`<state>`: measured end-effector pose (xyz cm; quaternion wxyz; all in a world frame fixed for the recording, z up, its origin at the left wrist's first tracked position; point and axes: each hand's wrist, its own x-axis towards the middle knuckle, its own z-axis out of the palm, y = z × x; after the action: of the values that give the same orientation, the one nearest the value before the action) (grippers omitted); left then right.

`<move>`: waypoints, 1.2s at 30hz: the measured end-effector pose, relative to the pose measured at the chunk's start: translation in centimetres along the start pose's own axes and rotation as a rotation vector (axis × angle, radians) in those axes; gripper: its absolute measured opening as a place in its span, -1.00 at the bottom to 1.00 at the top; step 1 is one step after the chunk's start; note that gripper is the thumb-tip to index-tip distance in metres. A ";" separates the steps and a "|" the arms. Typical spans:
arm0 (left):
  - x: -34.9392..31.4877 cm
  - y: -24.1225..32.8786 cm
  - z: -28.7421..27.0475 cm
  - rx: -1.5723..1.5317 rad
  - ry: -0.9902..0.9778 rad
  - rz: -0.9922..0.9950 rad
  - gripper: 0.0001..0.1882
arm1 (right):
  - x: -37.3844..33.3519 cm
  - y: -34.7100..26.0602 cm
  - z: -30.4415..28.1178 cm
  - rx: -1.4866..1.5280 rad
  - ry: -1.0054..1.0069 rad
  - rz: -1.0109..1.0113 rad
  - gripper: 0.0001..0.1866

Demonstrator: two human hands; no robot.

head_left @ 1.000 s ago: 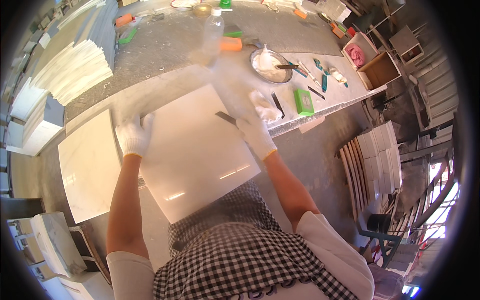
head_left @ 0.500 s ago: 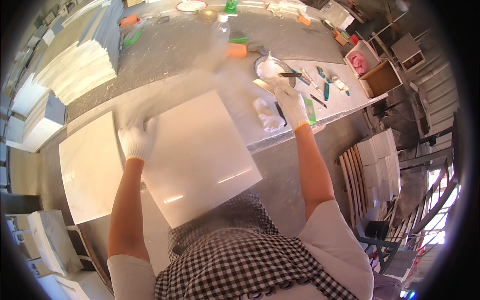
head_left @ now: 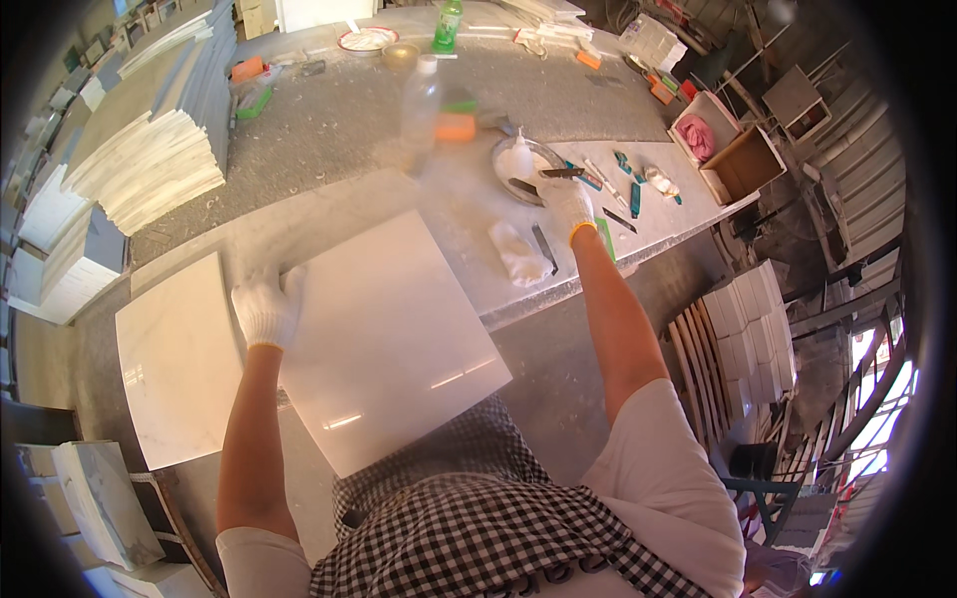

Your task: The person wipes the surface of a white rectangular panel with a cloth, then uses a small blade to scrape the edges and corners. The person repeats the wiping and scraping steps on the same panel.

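My left hand [head_left: 265, 308], in a white knit glove, lies at the left edge of a glossy white tile [head_left: 394, 344], thumb beside the edge and fingers spread. The tile sits at an angle and overhangs the bench toward me. To its left is a second, faintly veined white tile [head_left: 179, 359]. My gloved right hand [head_left: 568, 204] is closed at the near rim of a round metal dish [head_left: 501, 164]. A flat dark scraper blade [head_left: 523, 186] sticks out of its fingers to the left. Inside the dish is white paste [head_left: 518, 154]; another dark blade [head_left: 561, 172] lies across the rim.
A crumpled white cloth [head_left: 518, 254] and a dark strip [head_left: 544, 249] lie right of the tile. Farther back stand a clear bottle [head_left: 421, 100] and an orange block [head_left: 456, 127]. Stacked slabs [head_left: 150, 159] rise at far left; an open cardboard box [head_left: 748, 164] sits at right.
My right hand has moved slightly farther into the dish, and the scraper blade has turned from pale to dark. The whole view has shifted a little; my left hand stays by the tile.
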<state>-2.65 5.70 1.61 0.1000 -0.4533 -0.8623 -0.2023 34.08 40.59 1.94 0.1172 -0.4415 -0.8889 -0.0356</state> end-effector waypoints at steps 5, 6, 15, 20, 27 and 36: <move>0.1 -0.2 0.0 0.005 -0.036 -0.009 -0.61 | -0.2 -0.6 -1.6 -0.029 -0.022 -0.127 -0.77; 0.1 -0.2 0.1 -0.009 -0.047 -0.013 -0.61 | -0.3 -0.8 -2.2 -0.071 -0.049 -0.138 -0.76; 0.0 -0.7 0.5 0.001 -0.016 0.028 -0.60 | -3.3 -2.0 -1.4 1.073 -0.060 0.223 -0.79; -0.1 -0.6 0.7 0.008 0.069 0.059 -0.63 | -5.9 -5.8 1.1 0.990 -0.094 0.105 -0.81; 0.1 -0.3 0.1 0.032 -0.023 0.024 -0.55 | -8.5 -12.7 -1.5 1.302 -0.287 0.438 -0.71; 0.2 -0.2 0.0 0.045 -0.061 0.005 -0.54 | -9.4 -14.6 -0.6 1.034 -0.133 0.315 -0.71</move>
<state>-2.96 5.72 1.66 0.0846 -0.4591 -0.8681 -0.1686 28.08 24.31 0.81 0.2665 -0.4552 -0.7191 0.4524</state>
